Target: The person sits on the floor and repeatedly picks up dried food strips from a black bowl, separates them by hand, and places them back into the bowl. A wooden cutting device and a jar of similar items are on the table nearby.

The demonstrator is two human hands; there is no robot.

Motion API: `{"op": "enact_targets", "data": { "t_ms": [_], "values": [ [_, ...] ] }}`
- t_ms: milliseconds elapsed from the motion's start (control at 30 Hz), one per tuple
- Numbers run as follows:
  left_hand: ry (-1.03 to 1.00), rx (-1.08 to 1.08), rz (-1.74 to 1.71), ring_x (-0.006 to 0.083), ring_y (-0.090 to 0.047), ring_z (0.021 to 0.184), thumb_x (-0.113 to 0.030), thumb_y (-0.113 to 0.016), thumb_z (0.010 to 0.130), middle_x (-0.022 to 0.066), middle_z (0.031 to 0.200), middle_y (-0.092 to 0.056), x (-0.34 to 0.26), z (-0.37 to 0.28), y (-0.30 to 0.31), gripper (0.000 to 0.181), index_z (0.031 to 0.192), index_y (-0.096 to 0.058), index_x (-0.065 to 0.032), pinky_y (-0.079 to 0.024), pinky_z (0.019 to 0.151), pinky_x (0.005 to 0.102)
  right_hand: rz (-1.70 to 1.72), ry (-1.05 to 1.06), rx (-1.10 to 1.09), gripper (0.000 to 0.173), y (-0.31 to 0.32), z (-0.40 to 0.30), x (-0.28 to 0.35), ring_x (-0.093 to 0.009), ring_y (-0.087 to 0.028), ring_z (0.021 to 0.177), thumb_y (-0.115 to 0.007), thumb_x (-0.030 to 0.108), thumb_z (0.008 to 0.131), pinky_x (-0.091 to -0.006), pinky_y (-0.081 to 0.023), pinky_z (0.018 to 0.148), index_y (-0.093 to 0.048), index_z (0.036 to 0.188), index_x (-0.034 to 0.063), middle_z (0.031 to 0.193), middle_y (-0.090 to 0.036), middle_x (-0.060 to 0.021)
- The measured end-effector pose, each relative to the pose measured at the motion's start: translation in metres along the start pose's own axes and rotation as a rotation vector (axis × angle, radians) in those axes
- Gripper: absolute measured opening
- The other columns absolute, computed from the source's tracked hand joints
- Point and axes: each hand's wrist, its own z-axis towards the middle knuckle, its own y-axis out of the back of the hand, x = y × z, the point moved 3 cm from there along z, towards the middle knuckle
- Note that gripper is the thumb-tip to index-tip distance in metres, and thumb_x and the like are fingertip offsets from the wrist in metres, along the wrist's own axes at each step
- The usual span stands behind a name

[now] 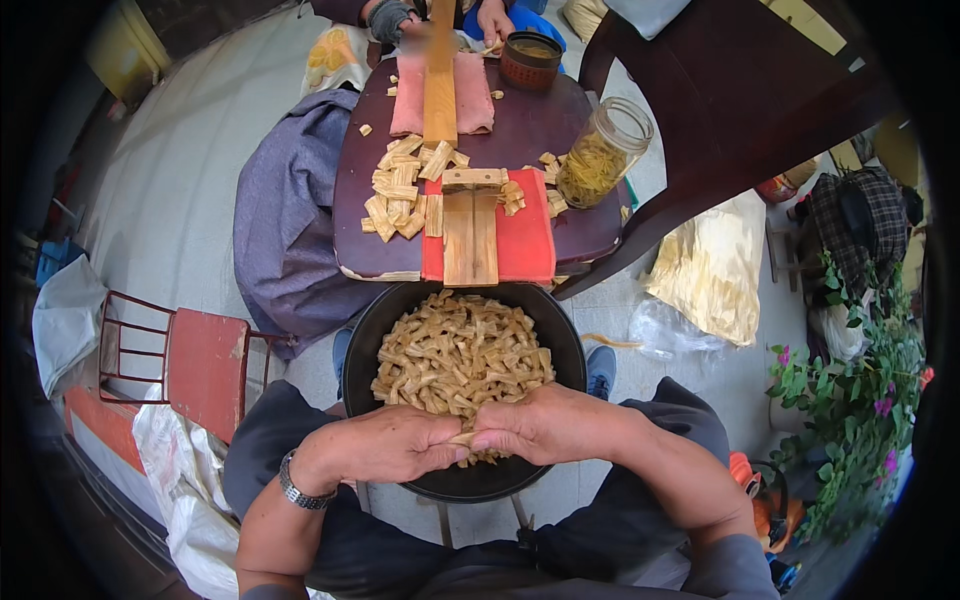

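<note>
My left hand (401, 442) and my right hand (536, 424) meet over the near part of a round black basin (360, 322). Both pinch one short pale-brown strip piece (459, 438) between thumbs and fingers. The basin holds a heap of similar folded pieces (461, 352). Beyond it, on a dark wooden chair seat (525, 142), a slotted wooden block (470, 240) lies over a red cloth (529, 225). Flat cut pieces (397, 187) are scattered left of the block. A wooden bar (439, 105) rests on a pink cloth (480, 90) farther back.
A glass jar of yellowish strips (596, 161) and a round tin (530, 60) stand on the seat. Another person's hands (495, 22) are at its far end. A red metal-framed chair (206, 367) is at left, a flowering plant (862, 397) at right.
</note>
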Motion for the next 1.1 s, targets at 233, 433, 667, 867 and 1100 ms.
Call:
{"op": "enact_targets", "data": {
  "t_ms": [233, 433, 667, 867, 1100],
  "values": [
    [0.09, -0.02, 0.216, 0.0385, -0.065, 0.082, -0.028, -0.057, 0.097, 0.0156, 0.081, -0.064, 0.014, -0.013, 0.012, 0.023, 0.091, -0.058, -0.0053, -0.05, 0.07, 0.0475, -0.112, 0.026, 0.021, 0.028, -0.004, -0.014, 0.014, -0.043, -0.061, 0.059, -0.057, 0.034, 0.104, -0.0514, -0.046, 0.051, -0.05, 0.095, 0.0083, 0.062, -0.057, -0.0166],
    [-0.128, -0.244, -0.073, 0.0212, -0.061, 0.073, -0.028, -0.059, 0.104, 0.0084, 0.082, -0.062, -0.003, -0.012, 0.031, 0.025, 0.102, -0.063, -0.0034, -0.048, 0.066, 0.0346, -0.052, -0.076, -0.085, 0.029, 0.023, -0.015, 0.017, -0.043, -0.063, 0.065, -0.057, 0.035, 0.104, -0.0513, -0.047, 0.053, -0.049, 0.098, 0.0076, 0.067, -0.059, -0.0187],
    [-0.24, -0.585, -0.495, 0.0066, -0.047, 0.075, -0.022, -0.056, 0.106, -0.0024, 0.085, -0.055, -0.01, -0.02, 0.051, 0.023, 0.115, -0.063, -0.0018, -0.041, 0.068, 0.0234, -0.148, -0.105, -0.239, 0.031, 0.033, -0.016, 0.009, -0.044, -0.062, 0.066, -0.057, 0.036, 0.104, -0.0508, -0.047, 0.055, -0.047, 0.1, 0.0061, 0.07, -0.06, -0.021],
    [-0.465, -0.847, -0.588, 0.0054, -0.049, 0.074, -0.015, -0.061, 0.102, -0.0023, 0.083, -0.057, -0.007, -0.025, 0.071, 0.013, 0.109, -0.062, -0.0035, -0.041, 0.068, 0.022, 0.824, -0.262, -0.159, 0.028, 0.048, -0.033, 0.007, -0.007, -0.056, 0.066, -0.065, 0.027, 0.102, -0.0276, -0.045, 0.057, -0.052, 0.114, 0.006, 0.074, -0.056, 0.0019],
    [-0.297, -0.702, -0.277, 0.0028, -0.049, 0.077, -0.016, -0.063, 0.103, -0.0045, 0.088, -0.057, -0.027, 0.015, 0.05, 0.013, 0.108, -0.063, -0.0042, -0.042, 0.068, 0.0203, 0.683, -0.231, -0.247, 0.039, 0.048, 0.001, 0.002, -0.006, -0.059, 0.08, -0.071, 0.012, 0.097, -0.0244, -0.05, 0.073, -0.049, 0.128, 0.003, 0.09, -0.061, 0.0001]
  ]
}}
